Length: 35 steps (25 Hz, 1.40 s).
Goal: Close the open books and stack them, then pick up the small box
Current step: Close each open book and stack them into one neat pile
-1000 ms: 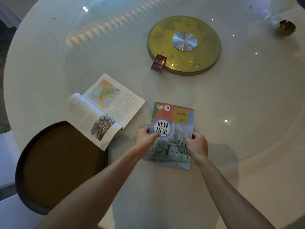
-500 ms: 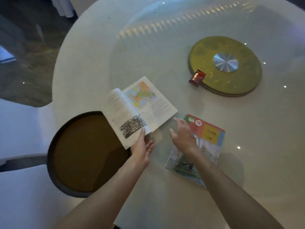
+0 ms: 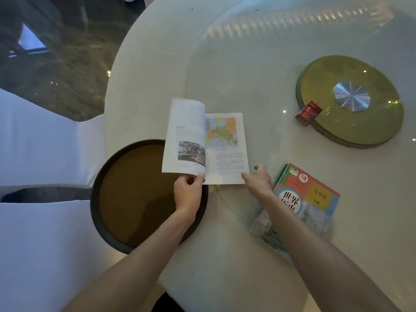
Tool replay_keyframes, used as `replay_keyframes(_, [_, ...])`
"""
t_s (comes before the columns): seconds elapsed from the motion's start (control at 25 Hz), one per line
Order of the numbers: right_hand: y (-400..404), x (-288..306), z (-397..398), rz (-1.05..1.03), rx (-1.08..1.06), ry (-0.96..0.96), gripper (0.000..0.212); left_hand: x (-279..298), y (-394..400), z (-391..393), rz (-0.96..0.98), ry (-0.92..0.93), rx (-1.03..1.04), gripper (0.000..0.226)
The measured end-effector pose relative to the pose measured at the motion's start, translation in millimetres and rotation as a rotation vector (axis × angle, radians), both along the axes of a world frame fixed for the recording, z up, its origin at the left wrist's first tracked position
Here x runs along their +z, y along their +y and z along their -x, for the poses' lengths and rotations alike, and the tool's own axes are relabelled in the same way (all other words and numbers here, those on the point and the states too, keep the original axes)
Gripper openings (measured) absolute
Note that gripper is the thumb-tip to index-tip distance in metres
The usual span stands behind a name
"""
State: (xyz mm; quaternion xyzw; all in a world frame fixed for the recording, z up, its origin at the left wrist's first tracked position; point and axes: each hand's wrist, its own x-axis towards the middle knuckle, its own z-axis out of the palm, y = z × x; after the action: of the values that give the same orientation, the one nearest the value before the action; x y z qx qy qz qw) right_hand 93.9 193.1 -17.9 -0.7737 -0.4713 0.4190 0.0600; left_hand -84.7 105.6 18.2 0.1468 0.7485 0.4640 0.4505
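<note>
An open book [image 3: 225, 149] with a coloured map page lies on the round table, its left half lifted off the surface. My left hand [image 3: 188, 192] pinches the bottom edge of those raised left pages. My right hand [image 3: 258, 180] rests with spread fingers at the bottom right corner of the open book. A closed textbook [image 3: 313, 199] with a colourful cover lies to the right, partly under my right forearm. The small dark red box [image 3: 308, 113] leans against the rim of the gold disc, far from both hands.
The gold turntable disc [image 3: 360, 131] with a silver hub sits on the white table [image 3: 225, 52] at the right. A round brown stool seat [image 3: 135, 199] sticks out under the table's near left edge. White-covered chairs [image 3: 40, 143] stand on the left.
Both hands left the closed textbook and went to the open book. My left hand took hold of its left pages and raised them. The book now lies squarer to me. The camera swung left.
</note>
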Motion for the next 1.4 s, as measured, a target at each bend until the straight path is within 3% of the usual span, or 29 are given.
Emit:
replay_keyframes(0.04, [-4, -1, 4, 0.014, -0.034, 0.047, 0.057, -2, 1, 3, -0.036, 0.074, -0.098, 0.003])
replay_keyframes(0.12, [-12, -4, 9, 0.030, -0.054, 0.070, 0.046, -11, 5, 9, -0.073, 0.225, -0.285, 0.016])
replay_keyframes(0.24, [-22, -5, 12, 0.046, -0.100, 0.124, 0.028, -26, 10, 16, 0.023, 0.374, -0.510, 0.024])
replay_keyframes(0.36, [-27, -6, 9, 0.041, -0.102, 0.153, 0.026, -31, 12, 21, 0.114, 0.390, -0.560, 0.007])
replay_keyframes(0.44, [-29, -12, 4, 0.039, -0.127, 0.201, 0.033, -28, 16, 23, 0.119, 0.396, -0.481, 0.029])
replay_keyframes(0.56, [-34, -12, 0, 0.040, -0.192, 0.275, 0.032, -17, 27, 26, 0.141, 0.283, -0.364, 0.049])
replay_keyframes(0.72, [-45, 1, -7, 0.090, -0.197, 0.394, 0.025, -7, 38, 30, 0.088, 0.019, -0.457, 0.016])
replay_keyframes(0.88, [-54, 0, -22, 0.071, -0.239, 0.387, 0.035, 19, 44, 15, 0.017, -0.229, -0.426, 0.017])
replay_keyframes(1.04, [-58, 14, -47, 0.095, -0.601, 0.750, 0.036, 46, 50, -16, 0.003, -0.517, -0.475, 0.030])
replay_keyframes(1.2, [-72, 33, -95, -0.029, -0.769, 0.986, 0.016, 52, 51, -60, 0.055, -0.435, -0.630, 0.032])
replay_keyframes(1.28, [-84, 38, -127, -0.126, -0.825, 0.933, 0.018, 53, 48, -88, 0.066, -0.367, -0.670, 0.033])
replay_keyframes(1.4, [-105, 40, -166, -0.114, -0.830, 0.679, 0.015, 37, 36, -120, 0.090, -0.246, -0.740, 0.028])
